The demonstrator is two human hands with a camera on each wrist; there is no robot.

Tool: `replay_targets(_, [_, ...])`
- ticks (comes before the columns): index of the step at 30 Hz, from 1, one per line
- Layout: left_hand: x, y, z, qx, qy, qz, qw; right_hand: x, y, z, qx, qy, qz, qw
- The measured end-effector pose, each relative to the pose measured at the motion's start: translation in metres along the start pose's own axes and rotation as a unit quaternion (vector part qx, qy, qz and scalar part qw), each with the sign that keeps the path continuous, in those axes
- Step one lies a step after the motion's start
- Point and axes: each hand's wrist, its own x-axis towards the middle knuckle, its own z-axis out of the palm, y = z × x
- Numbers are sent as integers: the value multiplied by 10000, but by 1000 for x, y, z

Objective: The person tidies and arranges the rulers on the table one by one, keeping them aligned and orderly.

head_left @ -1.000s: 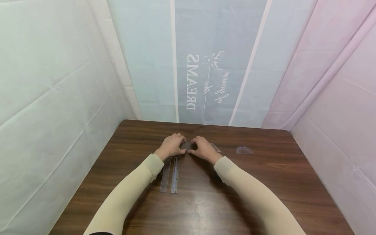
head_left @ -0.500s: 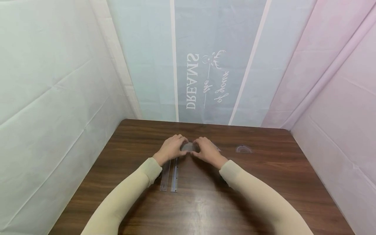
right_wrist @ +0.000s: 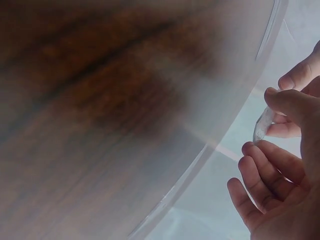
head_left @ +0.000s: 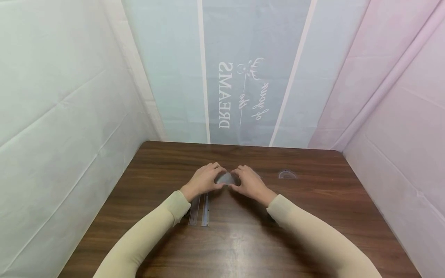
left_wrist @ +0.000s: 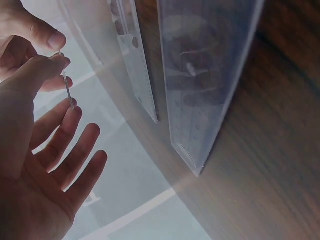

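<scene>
A clear, flat plastic piece is held up between both hands above the table; their fingers hide its ends, so its exact kind cannot be told. My left hand pinches it from the left, thumb on the near edge and fingertips on the far one. From the right, my right hand pinches it the same way. The left wrist view shows the plastic piece edge-on as a thin strip. Below the left hand, a wide clear ruler and a narrower ruler lie side by side, partly covered by that hand and wrist.
On the right of the brown wood-grain table lies a clear protractor. Another clear plastic piece sits mostly hidden behind the right hand. Pale cloth walls enclose the table at the back and sides.
Both hands have come slightly nearer and to the right with the plastic piece, whose face shows more between them now. The rulers and protractor have stayed in place.
</scene>
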Motion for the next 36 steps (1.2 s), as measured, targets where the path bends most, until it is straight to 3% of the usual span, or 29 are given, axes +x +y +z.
replay_targets(16, [-12, 14, -2, 50, -114, 211, 9997, -24, -6, -7, -28, 147, -245, 9996])
replay_targets(36, [-34, 17, -3, -22, -257, 845, 9961, -45, -17, -3, 79, 11, -687, 9976])
